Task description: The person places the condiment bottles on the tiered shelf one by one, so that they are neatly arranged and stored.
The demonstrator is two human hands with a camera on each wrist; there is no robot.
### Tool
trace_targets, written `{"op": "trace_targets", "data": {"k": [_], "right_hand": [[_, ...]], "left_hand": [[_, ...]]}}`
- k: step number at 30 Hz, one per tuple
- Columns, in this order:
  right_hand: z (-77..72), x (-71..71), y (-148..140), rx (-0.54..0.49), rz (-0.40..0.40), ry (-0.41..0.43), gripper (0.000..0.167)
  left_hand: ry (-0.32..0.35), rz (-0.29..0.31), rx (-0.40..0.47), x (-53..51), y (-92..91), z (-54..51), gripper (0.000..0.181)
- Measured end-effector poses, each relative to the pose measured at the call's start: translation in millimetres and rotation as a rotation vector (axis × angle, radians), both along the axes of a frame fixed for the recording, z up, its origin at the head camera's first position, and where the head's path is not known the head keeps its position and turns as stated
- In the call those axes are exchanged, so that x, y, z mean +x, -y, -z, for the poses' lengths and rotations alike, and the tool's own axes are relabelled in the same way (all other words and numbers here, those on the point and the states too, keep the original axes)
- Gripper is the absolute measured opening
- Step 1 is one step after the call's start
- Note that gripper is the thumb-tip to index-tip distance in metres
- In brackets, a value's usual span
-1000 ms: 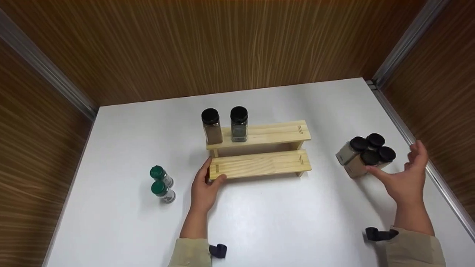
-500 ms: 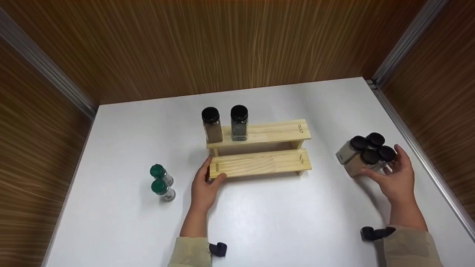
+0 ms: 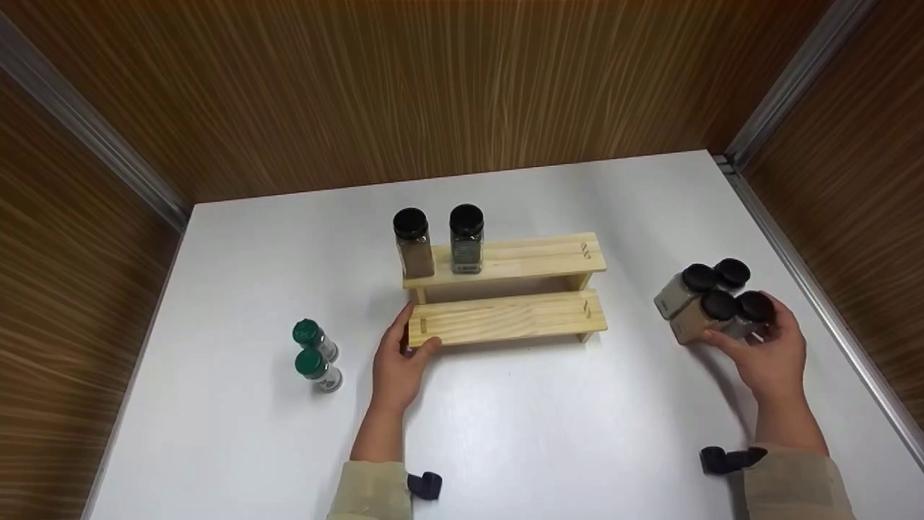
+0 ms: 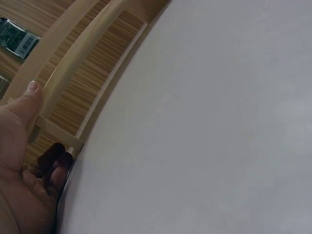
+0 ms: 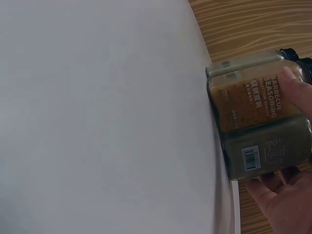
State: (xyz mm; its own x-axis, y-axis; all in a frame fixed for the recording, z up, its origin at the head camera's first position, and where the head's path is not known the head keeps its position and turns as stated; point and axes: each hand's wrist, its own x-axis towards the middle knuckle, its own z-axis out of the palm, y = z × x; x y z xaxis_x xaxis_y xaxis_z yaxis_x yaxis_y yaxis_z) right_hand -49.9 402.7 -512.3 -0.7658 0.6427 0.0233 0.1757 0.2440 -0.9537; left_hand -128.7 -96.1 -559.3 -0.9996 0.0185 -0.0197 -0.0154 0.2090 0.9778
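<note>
In the head view, a two-tier wooden rack (image 3: 505,318) stands mid-table. My left hand (image 3: 401,368) grips the left end of its lower tier, thumb at the front edge and fingers round the end. Over at the right, several black-capped spice jars stand bunched together. My right hand (image 3: 769,361) holds the right front jar (image 3: 755,307), fingers curled behind it. Its thumb lies against the neighbouring barbecue seasoning jar (image 5: 253,97), seen in the right wrist view beside the darker held jar (image 5: 273,153). The fingertips are partly hidden behind that jar.
A brown spice jar (image 3: 415,249) and a dark green one (image 3: 466,245) stand on the upper tier's left half. Two small green-capped shakers (image 3: 317,361) are left of the rack. Wood-grain panels (image 3: 447,94) wall the white table (image 3: 520,433) at back and sides.
My right hand has moved left onto the jars and its fingers have closed round the right front one. That jar's cap has shifted slightly toward the hand. The left hand stays on the rack.
</note>
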Motion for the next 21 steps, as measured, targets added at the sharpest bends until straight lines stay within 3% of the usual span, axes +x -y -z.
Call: {"op": "trace_targets", "data": {"k": [5,10,15,21], "right_hand": [[-0.1,4.3,0.0,0.078,0.009,0.076,0.079],[4.2,6.6,1.3,0.075,0.000,0.057,0.079],[8.5,9.3,5.1,0.008,0.006,0.000,0.084],[9.5,14.0,3.8,0.078,0.019,0.060,0.081]], "left_hand": [[0.001,-0.001,0.013,-0.5,0.3,0.8,0.079],[-0.010,0.004,0.019,-0.3,0.8,1.1,0.079],[-0.017,0.007,0.009,0.0,0.6,0.4,0.078],[0.008,0.002,0.008,-0.8,-0.4,-0.1,0.079]]}}
